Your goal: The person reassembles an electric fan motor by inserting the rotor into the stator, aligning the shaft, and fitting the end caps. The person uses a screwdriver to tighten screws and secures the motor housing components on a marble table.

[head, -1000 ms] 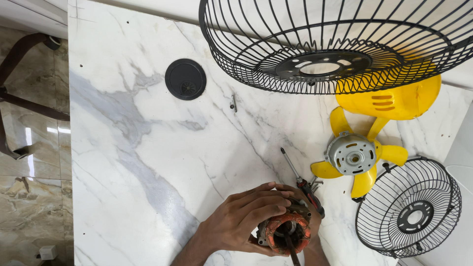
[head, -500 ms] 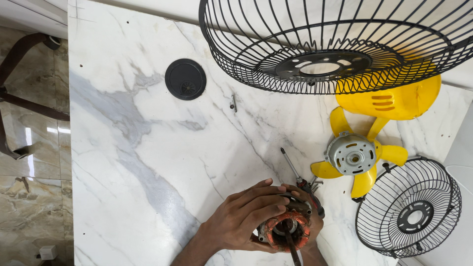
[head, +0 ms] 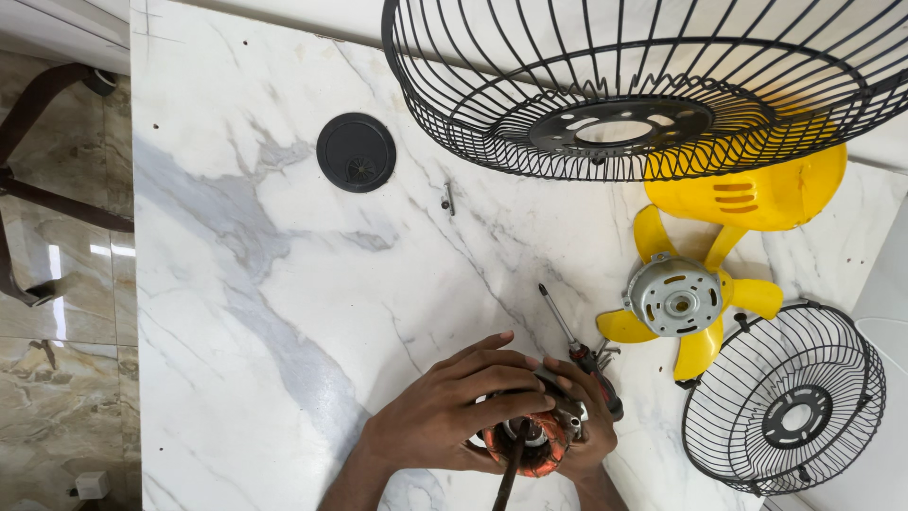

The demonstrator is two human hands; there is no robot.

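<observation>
- Motor winding (head: pixel 530 447), a round core wrapped in copper-coloured wire, sits at the near edge of the white marble table (head: pixel 265 312), held between both hands.
- Left hand (head: pixel 452 414) lies over the winding from the left, its fingers curled across the top and closed on it.
- Right hand (head: pixel 588 416) closes on the winding from the right; only its fingers and part of the wrist show.
- A dark wire (head: pixel 508 473) runs from the winding down out of the bottom of the view.
- A screwdriver (head: pixel 579 348) with a red and black handle lies just beyond the right hand, its metal shaft pointing away and to the left.
- To the right of the screwdriver rests a yellow fan blade (head: pixel 705 341) with a silver motor cover (head: pixel 675 299) sitting on its hub.
- Behind the blade stands a yellow fan housing (head: pixel 757 194), partly hidden by a large black wire guard (head: pixel 624 85) that fills the top of the view.
- A smaller black wire guard (head: pixel 785 402) lies flat at the right edge of the table, just beside the blade.
- A round black cap (head: pixel 356 151) is set in the table well to the left and far from the hands.
- A small screw (head: pixel 447 198) lies alone between the cap and the large guard.
- Glossy stone floor (head: pixel 57 378) shows at the left, past the table edge.
</observation>
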